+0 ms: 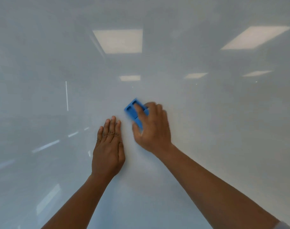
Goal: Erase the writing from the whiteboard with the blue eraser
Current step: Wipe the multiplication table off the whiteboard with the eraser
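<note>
The glossy whiteboard (207, 129) fills the whole head view, and I see no writing on it. My right hand (152, 128) presses the blue eraser (132, 109) against the board near the centre, fingers over its back, slightly motion-blurred. My left hand (108, 149) lies flat on the board just left of and below the eraser, fingers straight and close together, holding nothing.
Ceiling light panels are mirrored in the board at the upper middle (119, 41) and the upper right (254, 38). A thin bright vertical streak (67, 96) shows at the left. Fainter reflections run across the lower left.
</note>
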Tool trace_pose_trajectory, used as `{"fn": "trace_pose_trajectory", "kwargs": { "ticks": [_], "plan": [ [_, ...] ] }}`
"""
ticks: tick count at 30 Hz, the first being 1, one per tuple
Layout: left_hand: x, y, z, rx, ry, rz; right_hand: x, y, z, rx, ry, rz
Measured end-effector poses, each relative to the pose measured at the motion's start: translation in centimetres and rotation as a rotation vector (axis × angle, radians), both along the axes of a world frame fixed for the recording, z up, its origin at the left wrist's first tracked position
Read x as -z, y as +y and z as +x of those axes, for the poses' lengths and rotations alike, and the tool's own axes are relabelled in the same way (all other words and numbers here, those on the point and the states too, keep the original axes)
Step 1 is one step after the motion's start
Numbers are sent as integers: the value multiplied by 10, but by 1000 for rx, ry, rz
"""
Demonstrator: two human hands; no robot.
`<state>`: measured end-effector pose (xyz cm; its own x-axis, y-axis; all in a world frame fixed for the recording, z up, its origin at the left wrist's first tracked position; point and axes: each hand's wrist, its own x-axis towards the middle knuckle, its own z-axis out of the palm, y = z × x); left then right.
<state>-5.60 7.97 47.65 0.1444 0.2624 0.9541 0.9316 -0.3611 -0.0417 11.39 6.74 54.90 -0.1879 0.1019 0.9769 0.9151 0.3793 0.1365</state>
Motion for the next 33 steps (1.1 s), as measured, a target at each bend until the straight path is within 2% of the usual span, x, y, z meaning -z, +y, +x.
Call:
{"fn": "trace_pose_trajectory", "kwargs": {
  "ticks": [2,4,5,9,11,15,20,23,29,33],
  "plan": [
    [0,-1,-2,2,4,-5,4,1,0,11,-152,17],
    [-1,-1,-3,-4,7,4,-10,3,6,34,-171,43],
    [-1,-1,-2,-4,6,6,-21,3,11,48,-123,49],
    [-3,-2,-4,-13,16,15,-90,1,39,98,298,41],
    [-3,-2,-6,-16,32,10,-122,1,48,118,439,29],
    [-2,-4,-1,-8,11,0,-141,2,29,129,441,17],
    [-1,-5,11,33,-70,4,-100,-2,-7,60,32,25],
    [1,-5,19,43,-118,3,-61,-3,-3,20,-109,14],
    [13,-7,31,67,-158,-33,11,-1,28,14,-197,-40],
    [32,-5,41,77,-99,-22,32,-2,51,35,-39,-46]
  ]
}}
